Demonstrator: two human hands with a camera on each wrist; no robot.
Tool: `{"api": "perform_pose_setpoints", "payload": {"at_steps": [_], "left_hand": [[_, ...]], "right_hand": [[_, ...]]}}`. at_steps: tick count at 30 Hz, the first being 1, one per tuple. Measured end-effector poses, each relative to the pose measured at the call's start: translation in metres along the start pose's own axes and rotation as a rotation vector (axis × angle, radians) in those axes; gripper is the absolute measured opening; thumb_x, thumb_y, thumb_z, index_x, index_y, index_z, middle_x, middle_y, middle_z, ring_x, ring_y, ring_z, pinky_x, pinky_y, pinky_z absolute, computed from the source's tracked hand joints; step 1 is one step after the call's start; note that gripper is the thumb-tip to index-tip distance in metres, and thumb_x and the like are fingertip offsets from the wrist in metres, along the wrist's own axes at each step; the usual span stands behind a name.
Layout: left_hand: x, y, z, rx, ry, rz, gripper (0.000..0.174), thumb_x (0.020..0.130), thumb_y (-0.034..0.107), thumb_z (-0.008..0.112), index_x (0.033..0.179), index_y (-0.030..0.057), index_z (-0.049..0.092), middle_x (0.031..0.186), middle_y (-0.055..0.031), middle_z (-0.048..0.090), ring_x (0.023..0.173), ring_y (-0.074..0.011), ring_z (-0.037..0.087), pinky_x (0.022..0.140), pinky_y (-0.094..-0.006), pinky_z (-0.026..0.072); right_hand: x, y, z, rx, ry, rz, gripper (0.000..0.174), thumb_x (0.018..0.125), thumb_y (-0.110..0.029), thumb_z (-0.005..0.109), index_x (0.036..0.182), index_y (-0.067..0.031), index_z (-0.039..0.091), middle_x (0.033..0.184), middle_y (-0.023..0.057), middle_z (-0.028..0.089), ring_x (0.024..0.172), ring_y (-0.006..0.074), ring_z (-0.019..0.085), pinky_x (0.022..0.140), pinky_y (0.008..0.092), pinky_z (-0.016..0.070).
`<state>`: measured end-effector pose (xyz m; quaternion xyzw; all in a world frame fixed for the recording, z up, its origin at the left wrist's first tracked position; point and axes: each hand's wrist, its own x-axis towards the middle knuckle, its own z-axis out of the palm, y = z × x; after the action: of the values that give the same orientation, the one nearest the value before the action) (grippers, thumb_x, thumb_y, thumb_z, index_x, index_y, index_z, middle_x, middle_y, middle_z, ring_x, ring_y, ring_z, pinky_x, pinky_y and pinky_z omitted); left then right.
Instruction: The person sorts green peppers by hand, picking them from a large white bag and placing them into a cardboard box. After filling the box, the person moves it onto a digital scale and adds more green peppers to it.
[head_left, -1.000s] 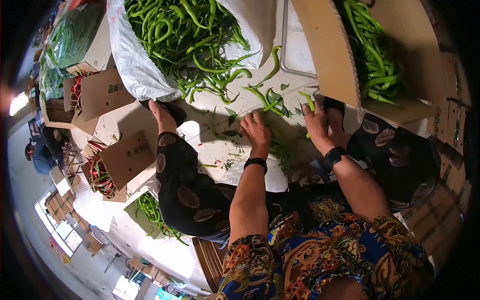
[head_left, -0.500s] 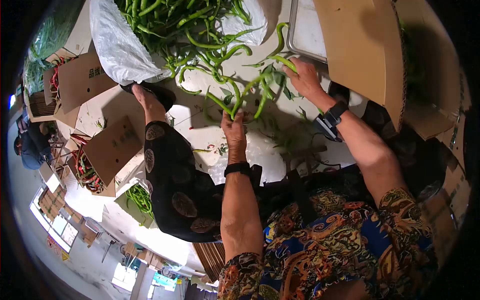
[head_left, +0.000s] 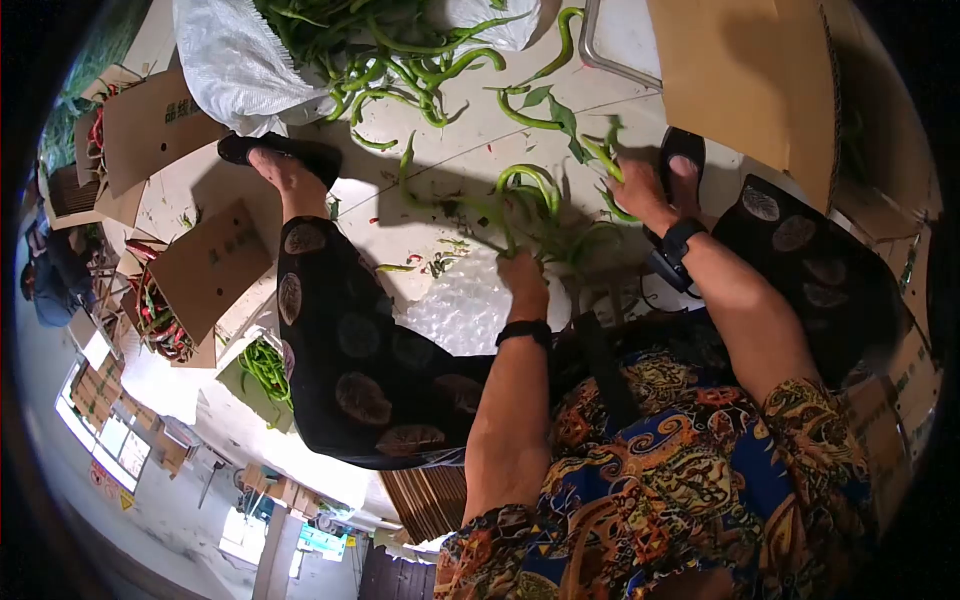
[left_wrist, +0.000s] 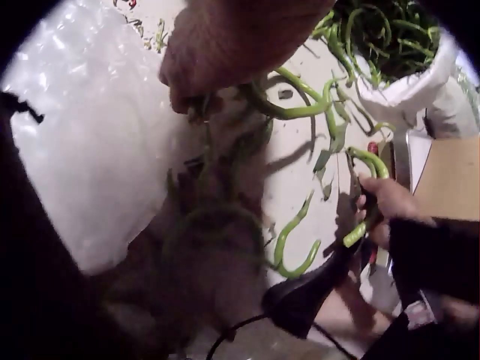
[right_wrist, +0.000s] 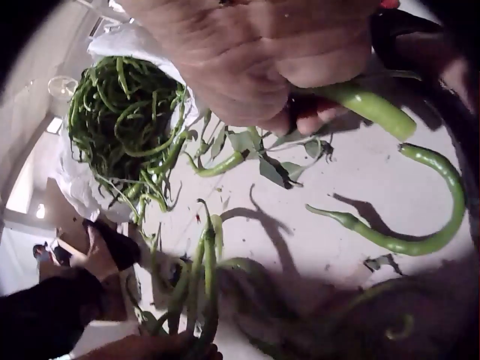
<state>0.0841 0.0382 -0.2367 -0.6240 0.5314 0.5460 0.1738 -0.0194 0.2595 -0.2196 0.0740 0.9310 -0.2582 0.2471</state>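
In the head view the left hand is low over the floor, blurred green peppers rising from its fingers. The right wrist view shows that hand gripping several long peppers by one end. The right hand pinches a green pepper; in the left wrist view its fingers curl round a pepper. On the floor near it, in the right wrist view, lies a curved pepper. Loose peppers spill from a white sack ahead of the hands.
A tall cardboard box stands at the right beside a metal tray. At the left are boxes of red peppers and a box of green ones. Clear plastic lies between the feet; leaves are scattered ahead.
The left hand has moved right and back toward the body with its peppers. The right hand, earlier farther forward, has come back and right with a pepper. The view has shifted too.
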Motion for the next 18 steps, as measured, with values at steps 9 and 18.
{"api": "perform_pose_setpoints", "payload": {"at_steps": [9, 18], "left_hand": [[-0.02, -0.026, 0.051, 0.302, -0.124, 0.27, 0.065, 0.078, 0.022, 0.069, 0.131, -0.0035, 0.041, 0.124, -0.0217, 0.053, 0.112, -0.0339, 0.052, 0.096, -0.0388, 0.0409], [-0.022, 0.006, 0.059, -0.166, -0.483, 0.069, 0.063, 0.075, 0.029, 0.077, 0.124, -0.0013, 0.05, 0.115, -0.0093, 0.058, 0.105, -0.0234, 0.054, 0.089, -0.0363, 0.0446]], "right_hand": [[-0.038, -0.005, 0.029, 0.085, -0.313, -0.035, 0.027, 0.073, -0.015, 0.063, 0.095, 0.0019, 0.061, 0.09, 0.0274, 0.063, 0.092, 0.0436, 0.06, 0.077, 0.0482, 0.0481], [-0.033, -0.023, 0.041, 0.271, -0.504, -0.137, 0.033, 0.073, -0.006, 0.049, 0.102, 0.0061, 0.056, 0.1, 0.0287, 0.06, 0.096, 0.0439, 0.057, 0.081, 0.0442, 0.0461]]}}
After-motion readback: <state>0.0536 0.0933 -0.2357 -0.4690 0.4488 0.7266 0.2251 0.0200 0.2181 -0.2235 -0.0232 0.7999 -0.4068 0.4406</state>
